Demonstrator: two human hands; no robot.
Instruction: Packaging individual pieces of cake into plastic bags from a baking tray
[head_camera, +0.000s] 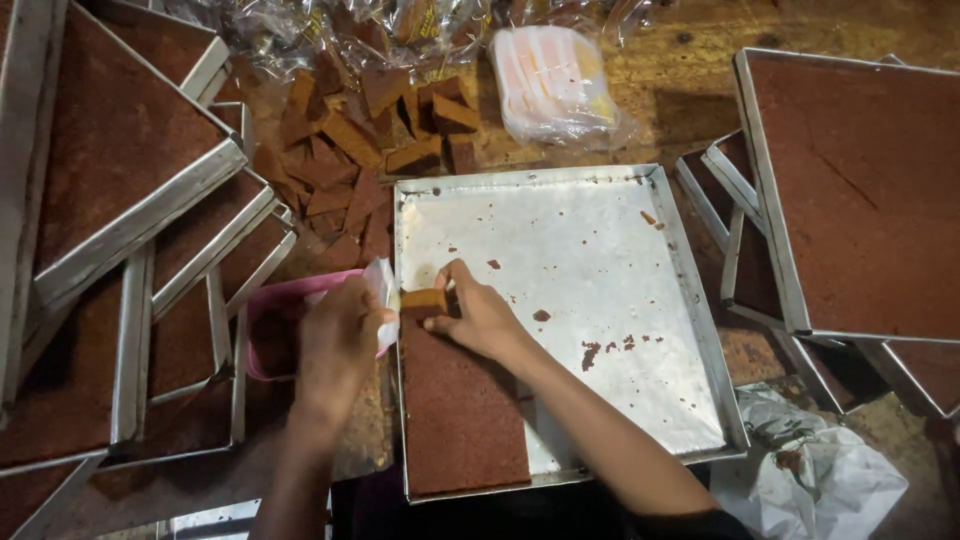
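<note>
While our right hand (480, 318) pinches a small brown cake block (425, 300) at the top edge of the remaining cake slab (460, 410) in the metal tray (690, 300), our left hand (335, 345) closes around a thin clear wrapper (382, 285) just beside it. We judge it best to grip the block lightly by its sides so it does not crumble, and to hold the wrapper mouth wide. Our left fingers are curled away from the camera, so we cannot tell how the wrapper is opened. The pink tub (280, 320) is mostly hidden, and stacked trays (130, 230) run off the frame.
</note>
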